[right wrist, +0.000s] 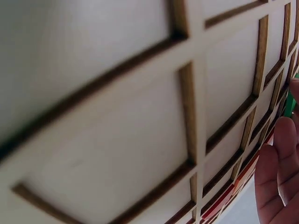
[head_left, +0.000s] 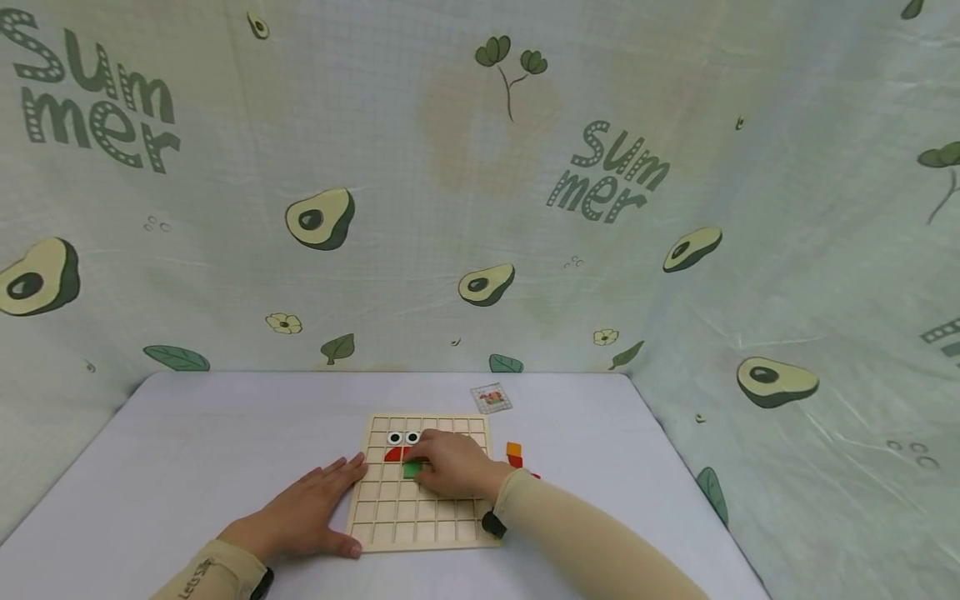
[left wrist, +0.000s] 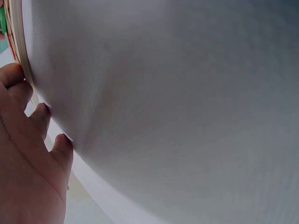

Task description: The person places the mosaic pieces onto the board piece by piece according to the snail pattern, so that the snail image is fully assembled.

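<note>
A wooden grid board (head_left: 405, 533) lies on the table. My right hand (head_left: 453, 463) reaches over it and pinches a green tile (head_left: 412, 471) between thumb and finger, at a cell below the red pieces. In the right wrist view the green tile (right wrist: 290, 103) shows between the fingertips. Two eye tiles (head_left: 395, 437) sit in an upper row, with a red curved piece (head_left: 393, 455) below them, partly hidden by the hand. My left hand (head_left: 307, 510) rests on the table with fingers stretched out, its fingertips and thumb touching the board's left edge.
Right of the board lie an orange tile (head_left: 513, 449) and a red piece (head_left: 515, 462), with another red bit partly behind the right sleeve. A small picture card (head_left: 491, 398) lies behind the board. A printed cloth (head_left: 405, 325) hangs along the table's back.
</note>
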Action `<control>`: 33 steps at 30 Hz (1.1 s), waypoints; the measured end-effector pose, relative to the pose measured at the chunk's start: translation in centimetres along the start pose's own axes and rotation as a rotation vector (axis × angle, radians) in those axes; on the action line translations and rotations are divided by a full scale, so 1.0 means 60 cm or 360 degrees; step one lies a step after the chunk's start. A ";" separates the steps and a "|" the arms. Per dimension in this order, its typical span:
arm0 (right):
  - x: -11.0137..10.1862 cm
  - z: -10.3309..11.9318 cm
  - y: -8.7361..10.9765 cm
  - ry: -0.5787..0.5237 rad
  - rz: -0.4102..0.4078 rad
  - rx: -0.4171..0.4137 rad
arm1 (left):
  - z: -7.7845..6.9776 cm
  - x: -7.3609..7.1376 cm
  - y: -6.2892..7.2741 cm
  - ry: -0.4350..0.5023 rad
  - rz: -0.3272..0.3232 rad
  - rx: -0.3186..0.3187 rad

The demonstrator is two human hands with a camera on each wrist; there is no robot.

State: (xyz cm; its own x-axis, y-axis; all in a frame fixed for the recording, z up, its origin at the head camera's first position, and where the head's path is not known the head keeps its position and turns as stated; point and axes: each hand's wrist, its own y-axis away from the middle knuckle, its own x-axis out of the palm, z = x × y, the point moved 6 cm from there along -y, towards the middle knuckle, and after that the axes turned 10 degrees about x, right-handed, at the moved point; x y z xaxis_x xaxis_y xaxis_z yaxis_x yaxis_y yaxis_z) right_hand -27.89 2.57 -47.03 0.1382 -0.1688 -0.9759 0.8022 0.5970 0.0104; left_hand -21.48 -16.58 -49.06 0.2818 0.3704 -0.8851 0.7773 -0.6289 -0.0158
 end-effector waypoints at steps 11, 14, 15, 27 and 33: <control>0.001 0.003 0.000 0.0005 -0.0011 -0.0004 | 0.002 0.002 0.000 -0.0006 0.0005 -0.0006; 0.001 0.003 0.000 0.0014 -0.0009 0.0008 | 0.000 0.001 0.001 0.0001 0.0004 -0.0007; 0.001 0.002 0.000 0.0011 -0.0007 0.0011 | -0.001 0.000 0.001 0.0005 0.0005 -0.0006; -0.034 -0.032 0.022 -0.0050 0.0000 0.0098 | 0.001 0.004 0.000 -0.0021 0.0015 -0.0014; -0.053 -0.097 0.050 -0.0076 -0.0019 0.0206 | 0.004 0.006 0.000 -0.0042 0.0012 -0.0006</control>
State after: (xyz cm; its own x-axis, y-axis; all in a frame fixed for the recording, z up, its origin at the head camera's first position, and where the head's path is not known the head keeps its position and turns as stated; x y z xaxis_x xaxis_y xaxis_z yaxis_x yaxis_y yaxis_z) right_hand -29.30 9.49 -45.17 0.1536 -0.2142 -0.9646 0.8716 0.4893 0.0301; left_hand -21.51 -16.60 -49.48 0.2730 0.3475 -0.8971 0.7774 -0.6290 -0.0071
